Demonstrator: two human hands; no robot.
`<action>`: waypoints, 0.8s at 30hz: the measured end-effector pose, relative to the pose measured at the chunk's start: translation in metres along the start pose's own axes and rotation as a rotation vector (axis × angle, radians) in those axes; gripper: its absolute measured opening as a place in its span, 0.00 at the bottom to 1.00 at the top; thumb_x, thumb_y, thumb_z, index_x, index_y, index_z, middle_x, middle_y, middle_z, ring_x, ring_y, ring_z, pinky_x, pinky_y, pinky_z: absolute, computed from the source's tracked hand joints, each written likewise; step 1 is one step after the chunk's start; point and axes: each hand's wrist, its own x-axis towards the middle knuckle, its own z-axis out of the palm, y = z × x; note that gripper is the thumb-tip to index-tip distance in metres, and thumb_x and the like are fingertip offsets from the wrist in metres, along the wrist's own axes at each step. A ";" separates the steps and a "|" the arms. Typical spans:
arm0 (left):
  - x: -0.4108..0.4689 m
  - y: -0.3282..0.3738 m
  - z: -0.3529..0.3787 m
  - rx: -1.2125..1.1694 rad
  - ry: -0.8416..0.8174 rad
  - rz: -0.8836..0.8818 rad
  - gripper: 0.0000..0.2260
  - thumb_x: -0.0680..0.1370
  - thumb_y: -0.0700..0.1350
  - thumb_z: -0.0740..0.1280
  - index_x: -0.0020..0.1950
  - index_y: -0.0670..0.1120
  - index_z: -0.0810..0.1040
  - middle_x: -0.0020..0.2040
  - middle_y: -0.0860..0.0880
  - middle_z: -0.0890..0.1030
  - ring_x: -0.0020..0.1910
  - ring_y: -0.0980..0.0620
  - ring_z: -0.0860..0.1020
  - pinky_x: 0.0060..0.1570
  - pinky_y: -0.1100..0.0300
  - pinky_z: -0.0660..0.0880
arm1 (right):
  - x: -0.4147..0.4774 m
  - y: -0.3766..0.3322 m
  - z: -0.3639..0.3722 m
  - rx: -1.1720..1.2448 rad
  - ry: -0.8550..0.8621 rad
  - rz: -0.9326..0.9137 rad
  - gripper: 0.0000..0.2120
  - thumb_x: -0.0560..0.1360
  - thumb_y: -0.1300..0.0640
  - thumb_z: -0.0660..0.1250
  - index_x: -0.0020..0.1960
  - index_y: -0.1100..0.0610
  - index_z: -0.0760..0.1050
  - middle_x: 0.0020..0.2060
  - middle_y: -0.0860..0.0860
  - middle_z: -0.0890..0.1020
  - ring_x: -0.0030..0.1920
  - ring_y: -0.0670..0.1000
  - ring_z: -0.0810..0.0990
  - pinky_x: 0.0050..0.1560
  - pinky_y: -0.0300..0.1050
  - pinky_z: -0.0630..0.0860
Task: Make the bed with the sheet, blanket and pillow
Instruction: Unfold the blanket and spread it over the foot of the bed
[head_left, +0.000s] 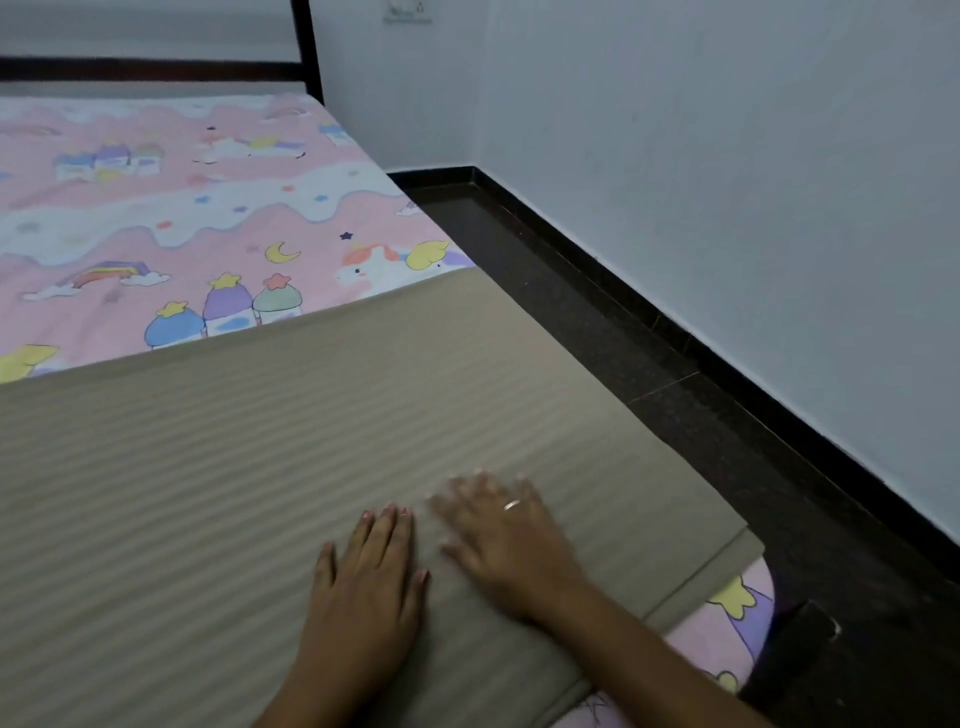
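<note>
- As I scan the head view from its left edge, the sheet (182, 208) comes first. It is pink and white, printed with rainbows, houses, moons and unicorns, and lies flat on the bed up to the dark headboard rail (156, 67).
- Blanket (234, 441): beige, finely ribbed, lying over the sheet on the near part of the bed. The ribs run across the bed, parallel to its far edge, which slants up toward the right. Its left and near ends are out of frame, so I cannot fix its long axis.
- Left hand (369, 577): palm down on the blanket, fingers straight and close together, gripping nothing, tips toward the headboard.
- Wall plate (408, 13), top edge: markings too blurred to read.
- Right hand (511, 551): just beside the left, palm down on the blanket, fingers straight and spread, motion-blurred, grasping nothing. There is a ring (511, 504) on one finger.
- The blanket lies under both palms. At its right corner a second layer shows beneath.
- Dark floor (649, 364), then pale wall (727, 182).
</note>
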 end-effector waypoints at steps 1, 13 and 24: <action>0.005 0.003 0.000 -0.027 -0.002 -0.003 0.28 0.73 0.58 0.52 0.65 0.45 0.77 0.64 0.48 0.78 0.62 0.47 0.77 0.51 0.42 0.76 | 0.001 0.030 -0.004 -0.002 -0.014 0.065 0.29 0.75 0.37 0.44 0.73 0.41 0.62 0.72 0.45 0.67 0.73 0.50 0.65 0.70 0.58 0.60; 0.062 0.034 -0.017 -0.135 -0.100 0.091 0.39 0.68 0.65 0.31 0.78 0.54 0.41 0.78 0.54 0.43 0.77 0.54 0.41 0.74 0.49 0.43 | 0.019 0.145 -0.056 -0.016 0.151 0.690 0.23 0.81 0.44 0.47 0.67 0.52 0.71 0.69 0.53 0.71 0.70 0.55 0.67 0.69 0.55 0.60; 0.048 -0.079 -0.039 -0.195 0.031 -0.412 0.27 0.81 0.48 0.54 0.78 0.49 0.48 0.79 0.52 0.47 0.77 0.52 0.46 0.74 0.48 0.50 | 0.115 -0.088 0.012 0.140 0.000 -0.333 0.26 0.79 0.43 0.46 0.76 0.49 0.59 0.76 0.48 0.60 0.76 0.52 0.57 0.74 0.56 0.48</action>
